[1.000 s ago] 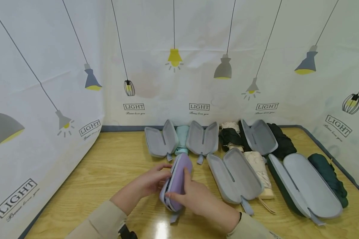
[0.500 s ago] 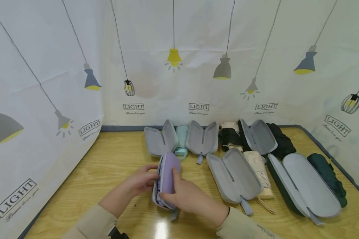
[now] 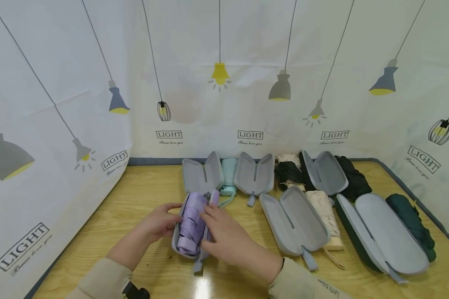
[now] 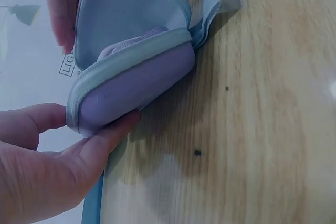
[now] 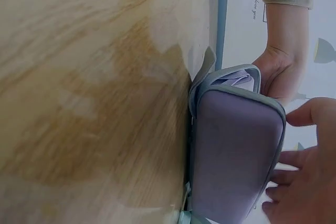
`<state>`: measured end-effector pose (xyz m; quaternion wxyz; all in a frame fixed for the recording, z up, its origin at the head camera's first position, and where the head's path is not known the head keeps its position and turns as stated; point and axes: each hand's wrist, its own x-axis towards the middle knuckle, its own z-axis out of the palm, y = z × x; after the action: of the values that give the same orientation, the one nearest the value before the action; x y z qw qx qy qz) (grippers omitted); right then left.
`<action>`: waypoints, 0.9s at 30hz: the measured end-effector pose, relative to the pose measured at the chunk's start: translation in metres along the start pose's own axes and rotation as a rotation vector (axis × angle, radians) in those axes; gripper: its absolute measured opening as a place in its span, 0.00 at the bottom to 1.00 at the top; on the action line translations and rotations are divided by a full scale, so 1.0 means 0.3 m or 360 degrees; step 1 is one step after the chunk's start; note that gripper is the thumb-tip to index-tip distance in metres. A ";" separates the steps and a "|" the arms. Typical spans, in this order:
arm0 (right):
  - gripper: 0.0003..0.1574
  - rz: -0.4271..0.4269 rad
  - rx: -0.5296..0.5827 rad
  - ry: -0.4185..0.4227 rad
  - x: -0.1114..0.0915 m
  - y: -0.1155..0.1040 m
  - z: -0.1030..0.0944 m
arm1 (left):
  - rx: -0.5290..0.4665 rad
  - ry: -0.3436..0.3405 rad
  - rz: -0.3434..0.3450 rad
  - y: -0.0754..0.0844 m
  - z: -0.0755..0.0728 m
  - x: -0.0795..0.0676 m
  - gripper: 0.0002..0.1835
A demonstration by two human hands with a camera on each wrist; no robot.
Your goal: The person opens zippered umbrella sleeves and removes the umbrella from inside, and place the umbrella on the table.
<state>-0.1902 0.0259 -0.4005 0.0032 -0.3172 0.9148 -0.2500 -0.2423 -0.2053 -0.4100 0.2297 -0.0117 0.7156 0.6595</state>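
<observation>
A purple zip case (image 3: 176, 241) with a grey lining stands unzipped on the wooden table, in front of me. Inside it lies a folded purple umbrella (image 3: 191, 224). My left hand (image 3: 155, 222) grips the case's left side; in the left wrist view, one digit is at the rim and another reaches under the purple shell (image 4: 136, 90). My right hand (image 3: 228, 234) is at the raised lid on the right, its fingers loosely extended over the edge. In the right wrist view, the lid's purple outside (image 5: 236, 150) faces the camera, and the thumb touches its rim.
Behind stand two open grey-lined cases (image 3: 198, 178) with a folded mint umbrella (image 3: 229, 172) between them. To the right are more open cases (image 3: 303, 228), a cream umbrella (image 3: 323, 211), a dark green one (image 3: 409, 222) and black bundles (image 3: 351, 176). A printed curtain (image 3: 247, 104) encloses the table.
The lid of the purple case has swung open to the right, uncovering the purple umbrella. Both hands and the case have shifted left and slightly toward me.
</observation>
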 end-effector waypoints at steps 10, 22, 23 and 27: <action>0.24 -0.0098 0.0030 -0.0008 0.041 -0.024 0.017 | 0.0000 0.0096 -0.0022 0.020 -0.015 -0.029 0.37; 0.54 0.0475 0.0392 -0.0094 0.093 -0.033 0.054 | -0.0008 0.0150 0.0062 0.038 0.025 -0.047 0.38; 0.55 0.0488 0.0422 -0.0075 0.094 -0.033 0.057 | -0.0008 0.0142 0.0072 0.039 0.031 -0.048 0.38; 0.59 0.0517 0.0531 -0.0020 0.096 -0.031 0.065 | 0.0002 0.0096 0.0112 0.044 0.051 -0.059 0.38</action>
<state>-0.2045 -0.0061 -0.4090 0.1013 -0.1624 0.8999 -0.3919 -0.2260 -0.1942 -0.3918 0.1847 -0.0063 0.7226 0.6661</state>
